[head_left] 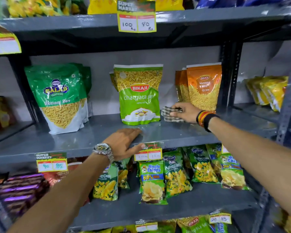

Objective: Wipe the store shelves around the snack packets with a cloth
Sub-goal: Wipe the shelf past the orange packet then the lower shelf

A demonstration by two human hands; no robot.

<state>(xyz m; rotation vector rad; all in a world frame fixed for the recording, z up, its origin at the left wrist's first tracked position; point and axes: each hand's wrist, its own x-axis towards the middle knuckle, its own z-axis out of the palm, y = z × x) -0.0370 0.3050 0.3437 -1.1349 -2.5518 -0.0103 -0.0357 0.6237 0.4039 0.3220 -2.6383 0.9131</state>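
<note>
A grey metal shelf point(91, 137) carries three groups of upright snack packets: green Balaji packets point(60, 96) at the left, a light green Bikaji packet point(139, 93) in the middle, orange Moong Dal packets point(202, 86) at the right. My right hand point(186, 112) presses a checked cloth point(167, 113) onto the shelf in the gap between the Bikaji and the orange packets. My left hand point(124, 142) lies flat on the shelf's front edge, thumb over the lip, holding nothing.
Price tags point(136, 22) hang from the shelf edges. The shelf below holds small chips and puffcorn packets point(152, 180) and purple wrapped bars point(20, 189). Yellow packets point(269, 91) stand in the bay at the right, past a dark upright post point(230, 73).
</note>
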